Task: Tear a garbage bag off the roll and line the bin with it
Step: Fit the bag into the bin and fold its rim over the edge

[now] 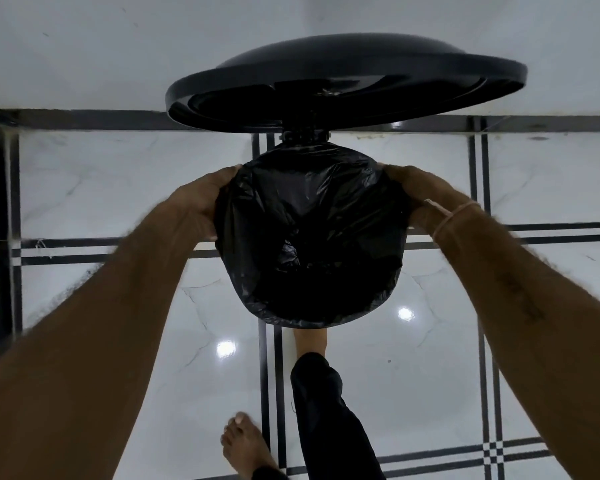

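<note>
Top-down view. Garbage bag (309, 230) sits inside the bin (303, 136), mouth folded over the rim all round and the middle sagging down into the bin. Lid (343, 81) stands open at the back. Left hand (201, 199) grips the bag edge at the left side of the rim, fingers curled onto the plastic, fingertips hidden. Right hand (416, 195) does the same on the right side, clamped on the bag edge, with a thin band (451, 216) at the wrist. One bare foot (310, 341) reaches under the bin's front edge, dark trouser leg (326, 410) above it. The other bare foot (246, 445) is flat on the glossy tiled floor (430, 358).
</note>
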Tool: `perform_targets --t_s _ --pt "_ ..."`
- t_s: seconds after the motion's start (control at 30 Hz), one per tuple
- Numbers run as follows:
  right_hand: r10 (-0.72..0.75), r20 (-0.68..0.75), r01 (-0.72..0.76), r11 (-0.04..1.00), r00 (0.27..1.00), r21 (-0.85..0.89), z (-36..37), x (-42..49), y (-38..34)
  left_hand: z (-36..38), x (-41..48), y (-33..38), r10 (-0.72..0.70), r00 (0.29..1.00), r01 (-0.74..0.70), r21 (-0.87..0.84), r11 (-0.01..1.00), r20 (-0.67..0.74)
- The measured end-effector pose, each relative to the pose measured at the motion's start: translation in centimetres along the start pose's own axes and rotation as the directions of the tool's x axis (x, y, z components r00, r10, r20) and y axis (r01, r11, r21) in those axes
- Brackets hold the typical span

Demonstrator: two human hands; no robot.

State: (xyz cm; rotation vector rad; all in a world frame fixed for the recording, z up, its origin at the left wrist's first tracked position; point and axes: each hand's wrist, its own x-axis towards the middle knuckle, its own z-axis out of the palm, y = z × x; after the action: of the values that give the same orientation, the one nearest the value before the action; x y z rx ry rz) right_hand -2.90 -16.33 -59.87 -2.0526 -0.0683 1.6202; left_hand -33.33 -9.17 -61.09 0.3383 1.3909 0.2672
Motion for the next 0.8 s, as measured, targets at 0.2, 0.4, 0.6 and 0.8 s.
perform_targets --t_s 0.2,0.4,0.6,0.8 --pt "-0.074 0.198 0.074 0.997 0.977 0.008 0.9 0.8 -2.1 -0.4 1.2 0.9 0.041 0.999 -0.043 0.092 0.995 0.016" --pt "-0.031 0.204 0.063 0.986 0.979 -0.155 2.5 1.4 -4.3 1.2 2.3 2.8 -0.136 0.989 0.116 0.256 0.96 0.061" --pt "-0.131 0.177 0.152 0.982 0.975 -0.11 1.6 1.4 -3.0 0.1 1.4 1.8 -0.004 0.997 -0.005 0.125 0.992 0.074" --pt "-0.133 0.284 0.135 0.991 0.949 0.015 0.6 0.7 -1.4 -1.9 0.9 0.2 0.129 0.98 -0.155 0.179 0.971 0.149"
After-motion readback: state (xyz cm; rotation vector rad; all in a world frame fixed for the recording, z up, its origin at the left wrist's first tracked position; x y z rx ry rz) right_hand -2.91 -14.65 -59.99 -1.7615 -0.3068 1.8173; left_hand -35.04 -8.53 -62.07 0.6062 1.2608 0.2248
